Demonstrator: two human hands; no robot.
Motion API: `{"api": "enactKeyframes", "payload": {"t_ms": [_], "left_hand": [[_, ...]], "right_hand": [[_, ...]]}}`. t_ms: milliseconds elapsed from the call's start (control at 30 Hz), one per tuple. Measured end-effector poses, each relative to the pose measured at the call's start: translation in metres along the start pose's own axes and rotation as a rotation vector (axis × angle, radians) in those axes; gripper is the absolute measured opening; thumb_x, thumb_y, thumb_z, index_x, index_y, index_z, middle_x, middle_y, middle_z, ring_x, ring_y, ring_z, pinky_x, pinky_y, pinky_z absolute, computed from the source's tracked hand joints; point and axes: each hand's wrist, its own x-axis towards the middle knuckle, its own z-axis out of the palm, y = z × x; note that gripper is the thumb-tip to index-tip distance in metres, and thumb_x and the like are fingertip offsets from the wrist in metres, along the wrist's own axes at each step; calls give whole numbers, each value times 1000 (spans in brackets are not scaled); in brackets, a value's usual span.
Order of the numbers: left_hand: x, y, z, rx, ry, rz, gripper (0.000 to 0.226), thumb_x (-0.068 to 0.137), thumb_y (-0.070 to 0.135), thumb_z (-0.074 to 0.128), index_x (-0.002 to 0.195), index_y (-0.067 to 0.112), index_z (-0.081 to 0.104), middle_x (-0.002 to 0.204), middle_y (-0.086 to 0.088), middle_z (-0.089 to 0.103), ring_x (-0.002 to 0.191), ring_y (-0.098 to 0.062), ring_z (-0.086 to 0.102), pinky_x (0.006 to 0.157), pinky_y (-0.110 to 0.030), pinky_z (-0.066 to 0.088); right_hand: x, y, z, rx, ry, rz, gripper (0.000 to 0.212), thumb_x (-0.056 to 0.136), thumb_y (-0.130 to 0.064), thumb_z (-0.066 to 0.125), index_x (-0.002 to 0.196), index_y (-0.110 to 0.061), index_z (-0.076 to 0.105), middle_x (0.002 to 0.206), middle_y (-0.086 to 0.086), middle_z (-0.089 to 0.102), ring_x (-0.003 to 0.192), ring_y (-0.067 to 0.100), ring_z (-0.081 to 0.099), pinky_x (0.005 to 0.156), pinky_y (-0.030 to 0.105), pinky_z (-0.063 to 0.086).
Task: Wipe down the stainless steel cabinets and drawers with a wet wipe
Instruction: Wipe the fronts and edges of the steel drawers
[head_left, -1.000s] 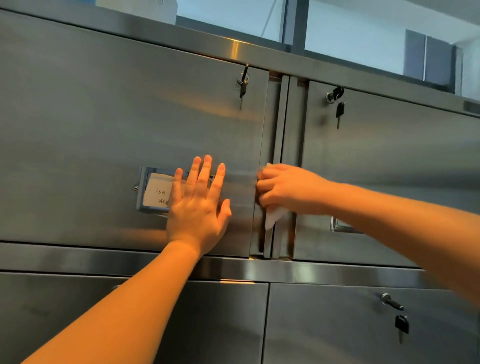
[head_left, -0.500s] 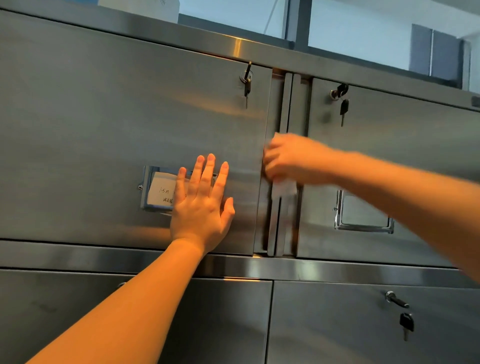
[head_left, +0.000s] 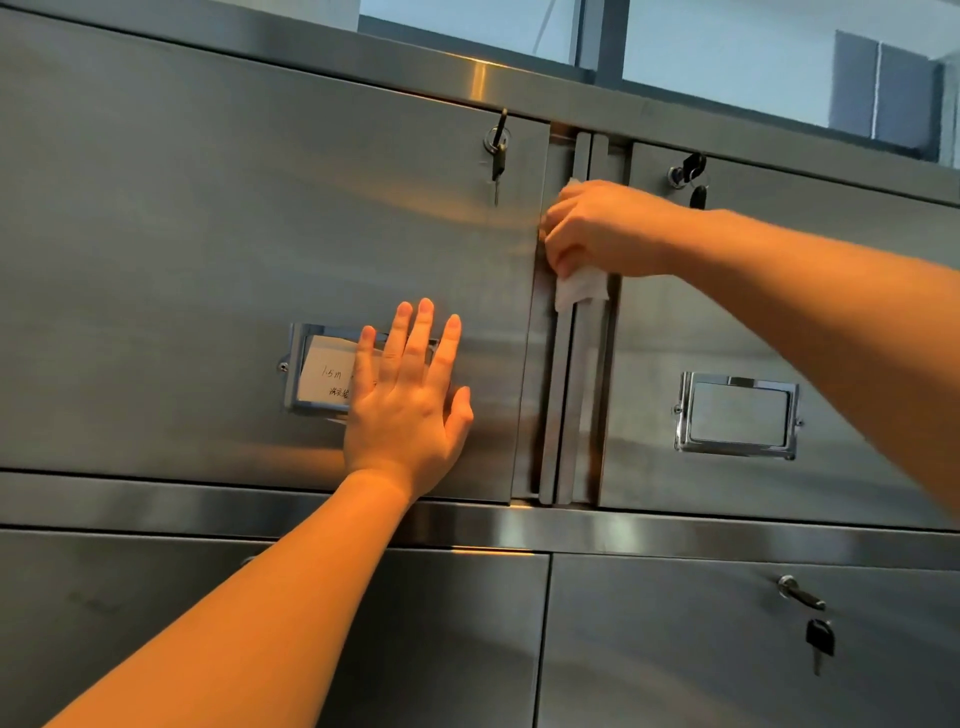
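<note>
Right hand (head_left: 602, 228): now higher on the centre post (head_left: 574, 395), fingers curled round the wet wipe (head_left: 582, 288). Stainless steel cabinet, left door (head_left: 208, 249): left hand (head_left: 408, 410) flat, fingers spread, overlapping label holder (head_left: 317, 369). Right door (head_left: 779, 322): empty label holder (head_left: 737, 415); keys (head_left: 497, 148) in locks. Window (head_left: 727, 47) above.

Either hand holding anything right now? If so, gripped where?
The right hand grips the wet wipe by its upper part; the lower end hangs free below the fingers. The left hand holds nothing, flat on the cabinet door.
</note>
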Motion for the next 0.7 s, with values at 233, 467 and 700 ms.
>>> {"api": "enactKeyframes", "payload": {"t_ms": [233, 467, 700], "left_hand": [[0, 0, 2, -3, 34, 4, 64, 96, 44, 27, 154, 16, 29, 162, -12, 20, 150, -29, 16, 120, -54, 10], [0, -1, 2, 14, 39, 5, 64, 96, 43, 28, 154, 16, 30, 162, -12, 21, 150, -29, 16, 120, -52, 7], [0, 0, 2, 8, 39, 6, 63, 97, 43, 27, 154, 17, 28, 162, -11, 20, 150, -28, 15, 121, -52, 7]], "right_hand": [[-66, -129, 56, 121, 44, -203, 7, 79, -17, 73, 75, -22, 72, 77, -3, 66, 87, 26, 62, 86, 38, 49], [-37, -68, 34, 98, 79, -286, 5, 77, -9, 77, 75, -13, 74, 81, 7, 68, 82, 34, 63, 74, 39, 49], [22, 44, -21, -37, 16, 86, 12, 90, -16, 65, 93, -9, 74, 101, 11, 67, 104, 32, 52, 82, 42, 46]]}}
